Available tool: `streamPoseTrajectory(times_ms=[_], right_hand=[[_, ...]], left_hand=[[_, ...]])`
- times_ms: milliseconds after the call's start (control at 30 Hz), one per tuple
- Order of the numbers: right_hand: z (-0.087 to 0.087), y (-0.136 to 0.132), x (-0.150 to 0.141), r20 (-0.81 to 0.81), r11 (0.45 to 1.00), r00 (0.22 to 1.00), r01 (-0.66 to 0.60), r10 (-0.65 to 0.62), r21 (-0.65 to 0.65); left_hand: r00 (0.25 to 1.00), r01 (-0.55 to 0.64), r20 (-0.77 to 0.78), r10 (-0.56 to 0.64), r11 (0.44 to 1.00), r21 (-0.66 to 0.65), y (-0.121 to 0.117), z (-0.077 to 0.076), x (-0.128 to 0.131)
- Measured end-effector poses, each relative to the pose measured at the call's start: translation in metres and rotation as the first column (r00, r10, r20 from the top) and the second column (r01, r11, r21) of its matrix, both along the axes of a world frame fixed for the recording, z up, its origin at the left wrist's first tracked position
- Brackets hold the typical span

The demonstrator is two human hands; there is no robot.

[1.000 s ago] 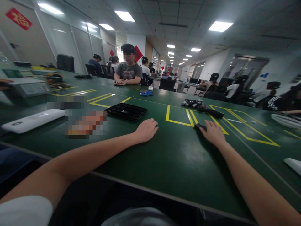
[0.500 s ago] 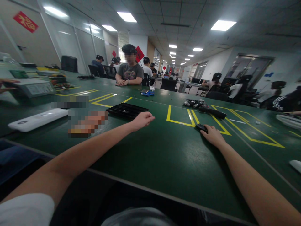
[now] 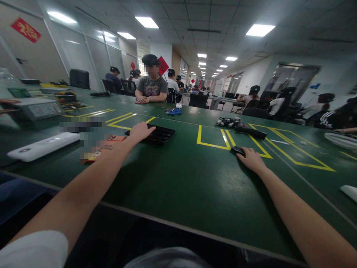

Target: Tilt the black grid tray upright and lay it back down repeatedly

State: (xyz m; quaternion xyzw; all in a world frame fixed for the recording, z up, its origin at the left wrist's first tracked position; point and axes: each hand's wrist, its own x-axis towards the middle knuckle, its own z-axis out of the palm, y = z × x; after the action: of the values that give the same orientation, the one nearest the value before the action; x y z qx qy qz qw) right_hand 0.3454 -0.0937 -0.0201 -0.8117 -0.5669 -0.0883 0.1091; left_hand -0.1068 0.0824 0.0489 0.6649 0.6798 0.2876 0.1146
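Observation:
My left hand (image 3: 140, 131) reaches over the left part of a flat black tray with compartments (image 3: 163, 134). Its thumb side points right across the tray, and the other fingers are hidden behind the hand, so I cannot tell if they grip it. On the right, my right hand (image 3: 251, 158) is closed around a small dark, block-like object (image 3: 237, 150), which rests on the green table by a yellow tape corner. The fingers cover part of that object, and its kind is unclear.
An orange box or booklet (image 3: 107, 147) and a long white device (image 3: 44, 146) lie left of the tray. Black cylindrical gear (image 3: 241, 126) lies beyond my right hand. A blue item (image 3: 173, 111) sits farther back. Across the table (image 3: 178, 186) sits a person (image 3: 152, 85).
My left hand has moved left from the tray's near right side to above its left part, the fingers no longer bunched in view. My right hand stays on the dark object.

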Motion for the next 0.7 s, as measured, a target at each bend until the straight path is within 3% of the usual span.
streamPoseTrajectory(times_ms=[100, 167, 300, 433, 567, 700], right_hand=[[0.000, 0.002, 0.002, -0.016, 1.000, 1.000, 0.010, -0.010, -0.004], [0.001, 0.004, 0.003, -0.038, 1.000, 0.999, 0.010, -0.010, -0.007], [0.003, 0.008, 0.002, -0.110, 1.000, 0.994, -0.002, 0.004, 0.020], [0.005, 0.010, -0.023, -0.305, 0.988, 0.943, -0.106, 0.136, 0.111], [0.006, 0.009, -0.074, -0.571, 0.933, 0.739, -0.270, 0.359, 0.238], [0.005, 0.002, -0.118, -0.726, 0.821, 0.402, -0.396, 0.558, 0.411]], left_hand=[[0.927, 0.008, -0.372, -0.041, 0.996, -0.089, 0.005, -0.004, -0.001], [0.862, 0.014, -0.499, -0.089, 0.988, -0.152, 0.008, -0.006, -0.002], [0.830, 0.053, -0.546, -0.118, 0.990, -0.134, 0.007, -0.008, -0.002], [0.850, 0.119, -0.503, -0.157, 0.987, -0.106, -0.011, -0.011, 0.015], [0.886, 0.343, -0.318, -0.336, 0.939, -0.036, -0.047, -0.015, 0.055], [0.785, 0.611, -0.141, -0.603, 0.791, 0.017, -0.086, -0.026, 0.090]])
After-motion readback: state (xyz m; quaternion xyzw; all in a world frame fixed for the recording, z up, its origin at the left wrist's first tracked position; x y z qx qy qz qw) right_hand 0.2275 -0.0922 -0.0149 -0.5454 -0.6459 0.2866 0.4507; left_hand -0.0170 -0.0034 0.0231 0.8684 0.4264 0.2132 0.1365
